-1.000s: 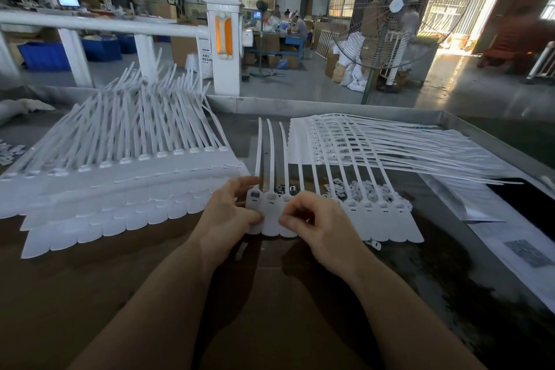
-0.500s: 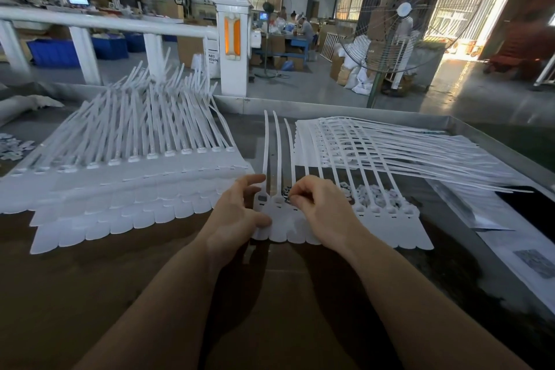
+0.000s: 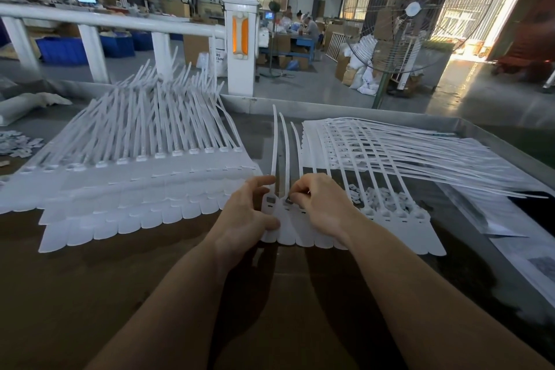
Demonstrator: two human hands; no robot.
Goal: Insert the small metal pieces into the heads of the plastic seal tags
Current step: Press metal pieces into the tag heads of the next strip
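Left hand (image 3: 244,213) grips edge of leftmost seal tag (image 3: 270,213) in near row on brown work table (image 3: 120,294), thumb on flag, forefinger on strap. Right hand (image 3: 322,207) fingertips curled tight at second tag's head (image 3: 288,201); metal piece hidden under them, too small to confirm. Loose metal pieces (image 3: 378,194) lie behind row, partly covered by straps. Finished tags (image 3: 135,177) fanned at left, cut off by frame edge.

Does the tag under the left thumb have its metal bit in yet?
In, it seems: the leftmost tag head shows a dark grey square in its socket beside the left hand.
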